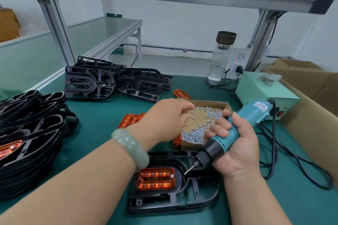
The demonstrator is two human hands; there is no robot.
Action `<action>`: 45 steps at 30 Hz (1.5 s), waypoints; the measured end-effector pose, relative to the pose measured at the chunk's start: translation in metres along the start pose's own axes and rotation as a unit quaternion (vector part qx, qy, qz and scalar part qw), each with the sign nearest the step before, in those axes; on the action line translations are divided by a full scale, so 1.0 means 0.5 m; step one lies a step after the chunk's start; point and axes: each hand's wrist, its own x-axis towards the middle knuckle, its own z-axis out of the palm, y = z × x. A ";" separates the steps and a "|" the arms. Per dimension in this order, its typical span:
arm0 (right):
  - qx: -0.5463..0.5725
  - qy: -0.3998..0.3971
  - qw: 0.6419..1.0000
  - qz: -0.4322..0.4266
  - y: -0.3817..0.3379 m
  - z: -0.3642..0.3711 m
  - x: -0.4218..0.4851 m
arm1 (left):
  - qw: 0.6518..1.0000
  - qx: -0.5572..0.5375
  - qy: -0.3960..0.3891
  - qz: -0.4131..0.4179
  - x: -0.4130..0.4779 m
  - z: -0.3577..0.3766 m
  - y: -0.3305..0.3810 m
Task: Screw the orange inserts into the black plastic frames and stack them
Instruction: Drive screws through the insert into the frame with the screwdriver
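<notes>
- Nearest me, on the green mat, a black plastic frame (173,204) lies flat with a ribbed translucent orange insert (156,179) seated in its pocket. Both run long axis left to right, and the frame's rounded end points right.
- The right hand (236,146) is wrapped tight round a teal electric screwdriver (254,113). Its bit slants down and left towards the insert's right edge, where one silver screw (172,176) sits.
- The left hand (164,120) hangs over a shallow cardboard tray (190,145) of small loose screws (195,133), fingertips bunched. Whether they have caught one I cannot tell.
- I'd lift a single screw, stand it square in the next hole, bring the bit upright over it and steady the frame.
- Further off lie spare orange inserts (131,119), a stack of finished frames (31,133) to the left, and bare black frames (113,80) at the back.
</notes>
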 end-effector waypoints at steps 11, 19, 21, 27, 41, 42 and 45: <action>-0.001 0.016 1.000 0.020 0.004 0.004 0.006 | 0.951 0.177 -0.251 -0.015 0.073 0.067 0.049; 0.002 0.009 1.000 0.020 0.003 0.012 0.000 | 0.954 0.251 -0.153 0.059 0.059 0.051 0.046; 0.005 0.006 1.000 0.017 0.002 0.013 -0.001 | 0.972 0.192 -0.128 0.048 0.055 0.049 0.045; -0.001 -0.001 1.000 0.013 0.002 0.011 0.001 | 0.996 0.037 -0.074 0.020 0.042 0.041 0.042; -0.011 -0.008 1.000 0.013 0.004 0.004 0.000 | 0.993 -0.113 -0.019 -0.036 0.023 0.039 0.031; -0.011 -0.008 1.000 0.012 0.005 0.004 0.001 | 0.993 -0.113 -0.022 -0.038 0.022 0.040 0.032; -0.011 -0.007 1.000 0.010 0.004 0.003 0.001 | 0.993 -0.113 -0.018 -0.039 0.020 0.044 0.032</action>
